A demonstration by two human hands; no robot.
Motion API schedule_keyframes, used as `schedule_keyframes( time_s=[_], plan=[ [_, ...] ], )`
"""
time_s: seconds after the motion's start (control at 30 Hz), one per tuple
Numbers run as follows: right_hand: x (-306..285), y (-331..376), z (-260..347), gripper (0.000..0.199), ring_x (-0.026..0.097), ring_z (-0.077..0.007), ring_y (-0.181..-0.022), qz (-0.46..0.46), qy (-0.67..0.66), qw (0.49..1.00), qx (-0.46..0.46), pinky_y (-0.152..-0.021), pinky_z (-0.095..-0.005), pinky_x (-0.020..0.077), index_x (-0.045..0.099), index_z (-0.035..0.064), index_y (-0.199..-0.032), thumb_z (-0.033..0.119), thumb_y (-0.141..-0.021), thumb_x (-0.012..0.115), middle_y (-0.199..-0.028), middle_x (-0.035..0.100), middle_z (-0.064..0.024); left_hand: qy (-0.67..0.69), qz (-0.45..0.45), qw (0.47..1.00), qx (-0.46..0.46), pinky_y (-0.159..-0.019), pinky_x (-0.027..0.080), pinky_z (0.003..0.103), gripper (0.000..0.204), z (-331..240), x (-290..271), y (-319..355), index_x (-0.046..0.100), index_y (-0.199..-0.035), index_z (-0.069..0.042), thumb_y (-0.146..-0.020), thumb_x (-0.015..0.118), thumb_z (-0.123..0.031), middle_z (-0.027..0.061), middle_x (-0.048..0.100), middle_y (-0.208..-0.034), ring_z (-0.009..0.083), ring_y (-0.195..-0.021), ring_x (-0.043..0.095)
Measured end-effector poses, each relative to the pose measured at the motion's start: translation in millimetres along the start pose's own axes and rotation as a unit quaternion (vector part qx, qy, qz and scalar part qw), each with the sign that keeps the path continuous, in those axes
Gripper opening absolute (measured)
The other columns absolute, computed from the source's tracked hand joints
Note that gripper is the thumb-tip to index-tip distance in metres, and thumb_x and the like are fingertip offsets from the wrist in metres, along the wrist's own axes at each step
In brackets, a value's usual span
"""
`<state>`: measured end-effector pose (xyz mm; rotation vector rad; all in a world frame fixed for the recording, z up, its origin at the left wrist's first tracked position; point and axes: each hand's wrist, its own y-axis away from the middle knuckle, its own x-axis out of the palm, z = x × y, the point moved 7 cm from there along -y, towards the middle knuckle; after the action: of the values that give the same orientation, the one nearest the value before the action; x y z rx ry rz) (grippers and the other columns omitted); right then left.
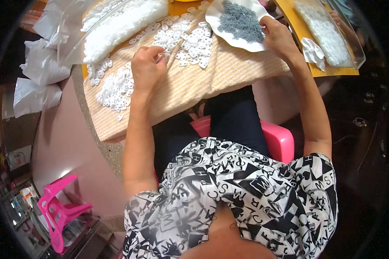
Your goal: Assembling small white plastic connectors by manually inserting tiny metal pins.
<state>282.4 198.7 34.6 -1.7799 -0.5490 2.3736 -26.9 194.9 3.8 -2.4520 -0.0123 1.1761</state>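
My left hand point(149, 67) is over the cloth, its fingers curled in a pinch. Something pale shows at the fingertips, too small to make out. Small white plastic pieces point(116, 88) lie loose beside it, and more white pieces point(196, 47) are heaped just beyond. My right hand point(277, 36) reaches over the right rim of a white scalloped plate point(257, 46). Its thumb and fingers are pinched together at the edge of a pile of small grey, spring-like pieces point(240, 21). What they hold, if anything, is hidden.
A striped beige cloth point(233, 71) covers the near tabletop. Clear bins of white pieces point(121, 32) stand at the far left and far right point(326, 36). A crumpled white paper point(313, 53) lies by the right bin. White bags point(43, 62) hang left; a pink stool point(60, 211) stands lower left.
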Motion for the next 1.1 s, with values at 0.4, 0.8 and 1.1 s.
schedule_keyframes(
  time_s=[0.4, 0.8, 1.1],
  plan=[
    [4, 3, -4, 0.013, 0.048, -0.0099, -0.061, 0.059, -0.222, 0.969, 0.087, -0.054, -0.0239, 0.0399, 0.057, -0.0001, -0.089, 0.006, -0.078, 0.052, -0.067, 0.054, -0.0038, 0.003, 0.005, 0.999, 0.036, -0.061, 0.046, 0.029, 0.008, -3, 4, 1, 0.064, -0.076, -0.003, -0.070, 0.060, -0.006, 0.0125, 0.059, -0.074, 0.0239, -0.066, 0.059],
    [8, 9, 14, 0.011, 0.046, -0.0064, -0.058, 0.134, -0.573, 0.784, 0.201, -0.053, -0.0187, 0.0400, 0.054, 0.0021, -0.085, 0.013, -0.085, 0.051, -0.066, 0.050, -0.0002, 0.476, 0.002, 0.865, -0.161, -0.054, 0.036, 0.020, 0.017, -11, -25, 28, 0.056, -0.097, 0.005, -0.081, 0.052, 0.000, 0.0019, 0.053, -0.073, 0.0076, -0.060, 0.045],
    [5, -7, 17, 0.016, 0.052, -0.0120, -0.060, 0.059, -0.369, 0.919, 0.128, -0.056, -0.0221, 0.0412, 0.061, 0.0001, -0.082, 0.000, -0.067, 0.054, -0.069, 0.058, -0.0055, 0.614, 0.026, 0.762, -0.205, -0.059, 0.044, 0.021, 0.012, -33, -29, 46, 0.055, -0.091, 0.005, -0.080, 0.053, 0.002, 0.0094, 0.058, -0.077, 0.0122, -0.063, 0.053]
  ],
)
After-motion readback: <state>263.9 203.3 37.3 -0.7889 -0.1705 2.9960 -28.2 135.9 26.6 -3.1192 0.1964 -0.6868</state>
